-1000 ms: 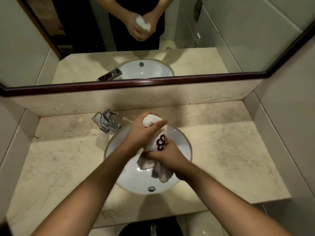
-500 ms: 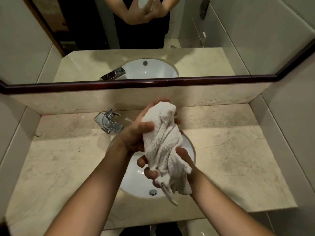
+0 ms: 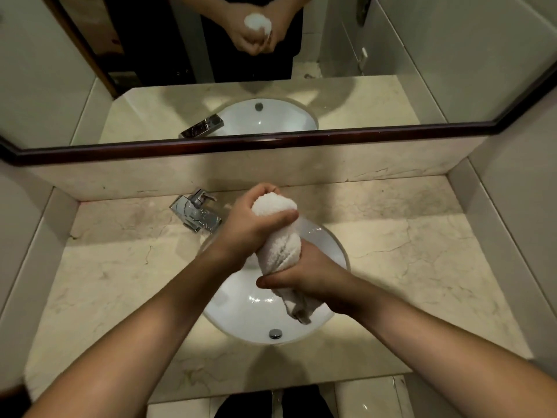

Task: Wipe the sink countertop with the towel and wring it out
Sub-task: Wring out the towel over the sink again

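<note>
**A:** What does the head camera show, looking down?

**B:** Two bare forearms reach over a round white ceramic sink basin [image 3: 241,312] set into a beige veined marble countertop [image 3: 407,251]. Both hands grip a white terry-cloth towel [image 3: 280,239], which is twisted into a thick rope and held above the basin.

**A:** How do the hands hold it?

**B:** The left hand [image 3: 253,227] is closed round the towel's far, upper end, with the thumb across the front. A rounded bulge of cloth shows above the fist. The right hand [image 3: 310,276] is curled round the lower end, nearer the person. A short tail of cloth hangs from under it over the bowl.

**A:** What else is there?

**B:** A square-bodied chrome faucet [image 3: 196,212] stands on the countertop at the basin's far left edge, near the left hand. A small round metal drain fitting [image 3: 275,333] sits at the basin's near side. Behind the counter, a low marble backsplash [image 3: 301,173] rises to a wall mirror [image 3: 422,70] edged by a dark wooden frame [image 3: 241,143]. The mirror reflects the basin, the faucet, dark clothing, and both hands clasped on the towel.
</note>
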{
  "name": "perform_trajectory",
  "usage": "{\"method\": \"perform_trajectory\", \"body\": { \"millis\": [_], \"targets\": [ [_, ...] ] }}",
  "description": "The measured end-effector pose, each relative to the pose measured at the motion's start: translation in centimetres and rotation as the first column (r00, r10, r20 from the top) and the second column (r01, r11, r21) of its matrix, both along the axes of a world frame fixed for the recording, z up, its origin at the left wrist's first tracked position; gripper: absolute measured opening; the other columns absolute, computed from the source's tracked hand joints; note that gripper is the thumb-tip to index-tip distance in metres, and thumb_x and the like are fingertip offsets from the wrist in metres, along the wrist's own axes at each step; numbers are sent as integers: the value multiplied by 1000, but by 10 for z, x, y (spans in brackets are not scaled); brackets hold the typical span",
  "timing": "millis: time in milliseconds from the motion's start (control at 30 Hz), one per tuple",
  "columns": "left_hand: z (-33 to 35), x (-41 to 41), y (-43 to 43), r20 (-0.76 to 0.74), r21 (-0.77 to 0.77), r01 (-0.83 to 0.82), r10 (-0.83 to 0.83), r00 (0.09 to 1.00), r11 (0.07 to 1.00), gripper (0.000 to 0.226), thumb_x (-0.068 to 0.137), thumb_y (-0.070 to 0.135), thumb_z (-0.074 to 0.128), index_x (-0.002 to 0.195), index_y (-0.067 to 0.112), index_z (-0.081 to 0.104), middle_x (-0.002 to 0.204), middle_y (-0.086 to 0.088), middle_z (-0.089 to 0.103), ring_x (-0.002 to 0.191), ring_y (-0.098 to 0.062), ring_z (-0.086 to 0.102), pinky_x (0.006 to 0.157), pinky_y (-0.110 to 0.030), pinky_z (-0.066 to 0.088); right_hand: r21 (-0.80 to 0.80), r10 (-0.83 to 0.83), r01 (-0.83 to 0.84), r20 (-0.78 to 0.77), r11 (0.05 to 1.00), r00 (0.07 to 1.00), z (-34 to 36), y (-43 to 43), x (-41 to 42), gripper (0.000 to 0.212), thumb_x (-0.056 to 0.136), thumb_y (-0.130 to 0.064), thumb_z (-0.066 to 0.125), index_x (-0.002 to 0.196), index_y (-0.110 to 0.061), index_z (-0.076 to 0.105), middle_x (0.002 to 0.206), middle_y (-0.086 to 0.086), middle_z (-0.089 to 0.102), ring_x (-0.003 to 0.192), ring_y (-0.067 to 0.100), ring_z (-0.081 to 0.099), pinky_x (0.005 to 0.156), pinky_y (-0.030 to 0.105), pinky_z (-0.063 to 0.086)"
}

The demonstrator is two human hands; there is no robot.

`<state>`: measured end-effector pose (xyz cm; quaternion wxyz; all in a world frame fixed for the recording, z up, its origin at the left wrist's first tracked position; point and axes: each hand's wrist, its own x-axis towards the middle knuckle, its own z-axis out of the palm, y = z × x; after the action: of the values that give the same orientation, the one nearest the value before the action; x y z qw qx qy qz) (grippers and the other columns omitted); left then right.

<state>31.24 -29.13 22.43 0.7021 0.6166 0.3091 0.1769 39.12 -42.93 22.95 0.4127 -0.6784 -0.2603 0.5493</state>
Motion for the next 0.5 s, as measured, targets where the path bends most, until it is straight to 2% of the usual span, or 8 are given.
{"method": "perform_trajectory", "body": {
  "millis": [67, 133, 200, 267, 333, 400, 467, 500],
  "targets": [
    [-19, 4, -7, -88, 128, -97, 108, 990, 987, 31, 69, 28, 83, 90, 25, 60, 83, 7, 63, 73, -12, 63, 58, -28, 54, -86, -61, 73, 140, 994, 988, -22, 5, -8, 62, 67, -22, 92, 117, -26, 55, 100, 0, 73, 89, 16, 74, 79, 38, 65],
    [-36, 9, -9, -139, 271, -186, 229, 963, 944, 32, 69, 31, 81, 93, 23, 60, 87, 4, 62, 73, -11, 61, 61, -26, 53, -118, -134, 166, 243, 979, 961, -39, 13, -16, 61, 70, -23, 89, 116, -23, 50, 95, 0, 71, 81, 18, 72, 70, 41, 64],
    [-46, 16, -11, -183, 393, -216, 306, 934, 894, 33, 73, 29, 83, 96, 22, 60, 85, 8, 61, 72, -5, 58, 61, -21, 48, -108, -190, 229, 289, 967, 938, -50, 20, -22, 57, 73, -24, 86, 115, -23, 46, 90, 0, 70, 76, 20, 72, 69, 47, 64],
    [-52, 19, -11, -240, 422, -207, 329, 914, 883, 33, 79, 24, 84, 103, 19, 62, 85, 12, 58, 75, -1, 57, 61, -16, 45, -103, -213, 254, 306, 962, 928, -55, 23, -25, 56, 74, -27, 86, 113, -23, 46, 86, -2, 70, 72, 18, 71, 72, 48, 63],
    [-54, 17, -9, -239, 359, -211, 308, 921, 909, 34, 81, 22, 85, 106, 17, 62, 89, 10, 59, 77, -6, 58, 63, -17, 47, -102, -211, 256, 327, 961, 921, -55, 23, -26, 55, 74, -29, 86, 113, -24, 48, 85, -5, 69, 73, 15, 70, 74, 46, 63],
    [-48, 13, -5, -189, 220, -219, 262, 946, 950, 35, 80, 24, 87, 102, 18, 61, 93, 1, 64, 81, -17, 64, 64, -22, 54, -99, -185, 228, 325, 969, 928, -50, 20, -24, 54, 70, -29, 85, 112, -26, 51, 86, -7, 70, 74, 14, 71, 75, 46, 63],
    [-34, 5, 5, -153, 72, -168, 178, 972, 983, 40, 76, 34, 88, 106, 18, 65, 101, -7, 71, 91, -27, 71, 70, -34, 62, -51, -158, 172, 201, 984, 967, -38, 15, -18, 46, 68, -25, 85, 106, -25, 58, 84, -4, 72, 70, 15, 72, 69, 43, 64],
    [-29, 0, 12, -96, -17, -95, 93, 991, 995, 47, 74, 38, 87, 113, 20, 67, 111, -13, 72, 101, -34, 72, 81, -44, 64, -2, -133, 134, 103, 991, 986, -29, 12, -13, 38, 71, -20, 84, 102, -22, 61, 79, -1, 71, 65, 17, 70, 61, 38, 62]
  ]
}}
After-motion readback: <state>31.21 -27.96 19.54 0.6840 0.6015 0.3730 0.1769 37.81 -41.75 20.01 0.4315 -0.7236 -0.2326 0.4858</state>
